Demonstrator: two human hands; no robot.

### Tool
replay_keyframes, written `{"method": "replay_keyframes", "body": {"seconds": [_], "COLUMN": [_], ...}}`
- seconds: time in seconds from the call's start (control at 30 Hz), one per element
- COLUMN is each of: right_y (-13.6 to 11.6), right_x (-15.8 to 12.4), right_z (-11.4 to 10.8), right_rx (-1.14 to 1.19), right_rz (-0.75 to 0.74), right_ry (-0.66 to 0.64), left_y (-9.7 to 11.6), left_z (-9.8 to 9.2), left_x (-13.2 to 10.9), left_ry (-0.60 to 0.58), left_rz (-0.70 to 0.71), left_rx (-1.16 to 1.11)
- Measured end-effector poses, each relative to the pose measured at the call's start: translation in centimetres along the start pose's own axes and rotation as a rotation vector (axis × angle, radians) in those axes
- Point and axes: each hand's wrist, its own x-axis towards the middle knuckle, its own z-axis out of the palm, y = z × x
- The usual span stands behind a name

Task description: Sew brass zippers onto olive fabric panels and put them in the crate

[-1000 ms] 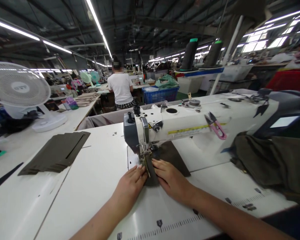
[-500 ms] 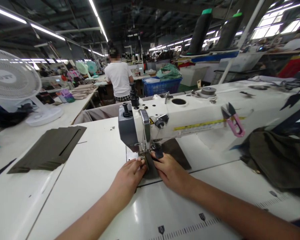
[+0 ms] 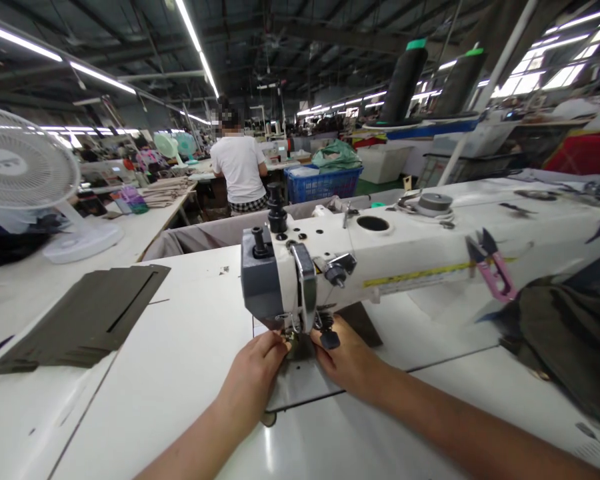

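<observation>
A white sewing machine [image 3: 410, 257] with a grey head stands on the white table [image 3: 180, 360]. A dark olive fabric piece [image 3: 363, 320] lies under its presser foot and is mostly hidden by the head and my hands. My left hand [image 3: 254, 375] has its fingers curled and pressed on the fabric's edge right at the needle. My right hand [image 3: 349, 363] lies flat on the fabric to the right of the needle, with its fingertips partly hidden behind the machine head.
A stack of dark olive cut pieces [image 3: 83, 319] lies on the left. Pink thread snips [image 3: 495, 273] hang on the machine arm and a dark garment pile [image 3: 565, 340] sits on the right. A white fan [image 3: 25, 173] and a person in a white shirt [image 3: 239, 170] are behind.
Both hands have slid forward to the needle and the fabric has gone further under the machine head. The view has dropped closer to the machine.
</observation>
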Motion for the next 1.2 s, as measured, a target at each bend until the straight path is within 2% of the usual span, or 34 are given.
{"method": "replay_keyframes", "body": {"seconds": [0.23, 0.37, 0.67, 1.03, 1.2], "right_y": [0.4, 0.7, 0.7, 0.9, 0.6], "right_x": [0.3, 0.7, 0.7, 0.6, 0.5], "right_z": [0.2, 0.5, 0.7, 1.6, 1.5], "right_rx": [-0.025, -0.045, -0.055, -0.088, -0.069], "right_rz": [-0.017, 0.027, 0.05, 0.139, 0.12], "right_ry": [-0.01, -0.041, -0.014, -0.012, 0.022], "left_y": [0.2, 0.0, -0.1, 0.1, 0.1], "left_z": [-0.1, 0.0, 0.4, 0.3, 0.2], "left_x": [0.1, 0.2, 0.1, 0.2, 0.2], "left_ry": [-0.01, 0.003, 0.006, 0.089, 0.109], "left_rz": [-0.01, -0.04, -0.063, -0.078, -0.078], "left_rx": [-0.012, -0.023, 0.012, -0.02, -0.02]}}
